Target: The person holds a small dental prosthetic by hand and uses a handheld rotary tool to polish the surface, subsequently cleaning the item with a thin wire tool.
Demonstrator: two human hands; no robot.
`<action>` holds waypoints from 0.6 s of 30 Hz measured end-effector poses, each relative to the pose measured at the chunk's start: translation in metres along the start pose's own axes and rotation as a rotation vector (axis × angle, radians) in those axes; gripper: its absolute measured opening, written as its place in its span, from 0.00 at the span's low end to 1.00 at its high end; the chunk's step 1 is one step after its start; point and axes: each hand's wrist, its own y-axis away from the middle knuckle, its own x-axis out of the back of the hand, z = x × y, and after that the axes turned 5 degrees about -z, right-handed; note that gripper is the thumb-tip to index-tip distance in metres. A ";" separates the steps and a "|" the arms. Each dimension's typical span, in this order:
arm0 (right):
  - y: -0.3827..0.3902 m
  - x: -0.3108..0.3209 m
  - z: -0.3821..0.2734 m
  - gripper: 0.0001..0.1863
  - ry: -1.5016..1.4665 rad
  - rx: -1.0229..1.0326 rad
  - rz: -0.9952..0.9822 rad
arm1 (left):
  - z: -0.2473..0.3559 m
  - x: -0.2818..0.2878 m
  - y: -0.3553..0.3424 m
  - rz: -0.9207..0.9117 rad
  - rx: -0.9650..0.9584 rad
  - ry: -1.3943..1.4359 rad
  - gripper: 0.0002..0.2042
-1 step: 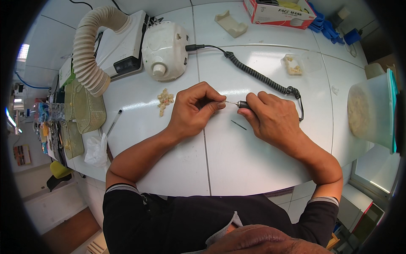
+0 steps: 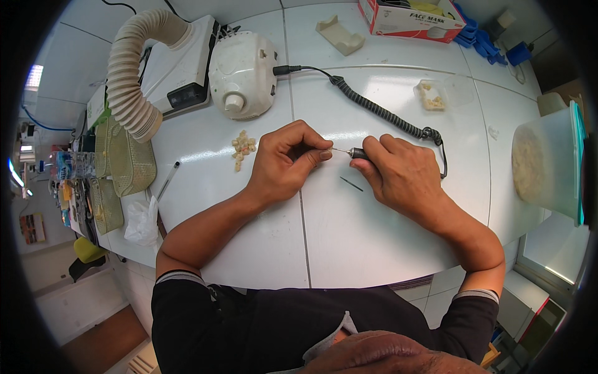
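Note:
My right hand [image 2: 405, 171] is wrapped round the dark handpiece of a rotary tool [image 2: 358, 154]. Its thin metal bit [image 2: 340, 150] points left and reaches the fingertips of my left hand [image 2: 281, 163]. Thumb and index finger of that hand are pinched together; whatever small piece they hold is mostly hidden. A coiled black cable [image 2: 380, 109] links the handpiece to a white control box with a knob [image 2: 246, 75]. Left of my left hand lies a small pile of cream, tooth-like pieces [image 2: 242, 146]. A thin dark rod [image 2: 351, 183] rests below the handpiece.
At left stand a ribbed hose [image 2: 121, 75], green mesh baskets [image 2: 134, 165], a pen [image 2: 168, 181] and a crumpled plastic bag [image 2: 142, 221]. Toward the right are a small clear box of cream pieces [image 2: 431, 96] and a large translucent tub [image 2: 542, 162]. A red-and-white carton [image 2: 411, 25] sits at the back.

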 end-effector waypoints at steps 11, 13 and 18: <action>-0.001 0.001 0.002 0.20 -0.020 -0.027 -0.003 | -0.002 0.001 -0.001 0.063 0.035 0.074 0.04; 0.000 0.000 0.000 0.19 -0.014 -0.032 0.005 | -0.001 -0.001 -0.002 0.065 0.052 0.078 0.05; -0.001 -0.001 -0.004 0.19 0.001 -0.047 0.008 | -0.002 0.001 -0.002 0.026 0.028 0.049 0.06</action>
